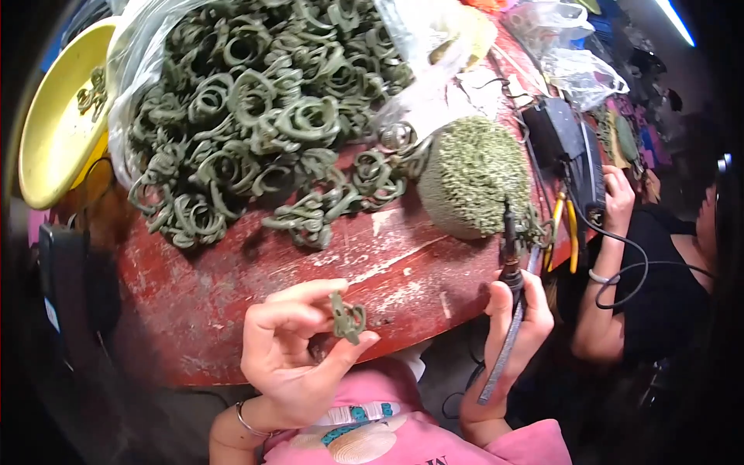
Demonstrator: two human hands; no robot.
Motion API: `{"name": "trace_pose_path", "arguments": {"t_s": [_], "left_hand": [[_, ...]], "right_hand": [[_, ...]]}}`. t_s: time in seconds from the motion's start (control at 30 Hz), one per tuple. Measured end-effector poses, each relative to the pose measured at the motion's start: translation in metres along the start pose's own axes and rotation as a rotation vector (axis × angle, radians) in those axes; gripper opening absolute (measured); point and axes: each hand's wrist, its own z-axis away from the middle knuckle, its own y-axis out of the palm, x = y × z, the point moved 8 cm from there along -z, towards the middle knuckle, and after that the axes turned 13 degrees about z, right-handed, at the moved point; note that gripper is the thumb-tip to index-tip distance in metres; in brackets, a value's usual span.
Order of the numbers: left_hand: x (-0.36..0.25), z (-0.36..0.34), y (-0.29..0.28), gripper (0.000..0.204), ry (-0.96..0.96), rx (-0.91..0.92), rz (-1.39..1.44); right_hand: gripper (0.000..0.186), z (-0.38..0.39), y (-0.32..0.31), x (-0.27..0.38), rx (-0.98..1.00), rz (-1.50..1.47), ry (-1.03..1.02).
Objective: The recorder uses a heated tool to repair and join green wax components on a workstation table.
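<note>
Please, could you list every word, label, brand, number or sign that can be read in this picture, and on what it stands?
Pink shirt: dark letters, partly cut off by the lower edge; I do not copy printed words.
Black device at far left: small pale mark, too small to read.
Small green piece in the left hand: no lettering visible.

The wearer's dress. At 6 o'clock, a pink top [395,391], its front printed with a cream, ribbed, shell-like figure [364,447], a white band with teal patches [355,414] above it, and, between 5 and 6 o'clock, dark lettering [435,460] cut by the lower edge. At 5 o'clock, a short, wide pink sleeve [531,446]. At 7 o'clock, on the left wrist, a thin, silvery bangle [246,424]. Both forearms are bare below the sleeves.
</note>
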Motion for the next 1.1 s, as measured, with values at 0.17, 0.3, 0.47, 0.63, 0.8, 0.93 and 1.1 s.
{"name": "trace_pose_path", "arguments": {"t_s": [0.17,0.3,0.47,0.63,0.8,0.93,1.1], "left_hand": [[0.001,-0.004,0.002,0.052,-0.035,0.027,-0.059],[-0.002,-0.004,-0.001,0.050,0.003,0.048,-0.096],[0.003,-0.003,-0.006,0.055,-0.065,0.027,-0.111],[0.001,-0.002,-0.008,0.051,-0.032,-0.006,-0.036],[0.001,-0.003,-0.007,0.055,-0.050,0.016,-0.119],[0.001,-0.003,-0.007,0.055,-0.038,0.014,-0.126],[0.000,-0.003,-0.008,0.055,-0.040,0.010,-0.128]], "right_hand": [[0.021,0.002,-0.003,0.009,0.039,-0.068,0.123],[0.032,0.029,0.006,0.035,0.104,-0.042,-0.332],[0.041,0.039,0.024,0.054,0.314,0.000,-0.488],[0.038,0.037,0.026,0.060,0.349,0.035,-0.526],[0.038,0.035,0.026,0.064,0.353,0.076,-0.530],[0.038,0.036,0.027,0.064,0.348,0.090,-0.531],[0.037,0.036,0.028,0.065,0.349,0.089,-0.531]]}}
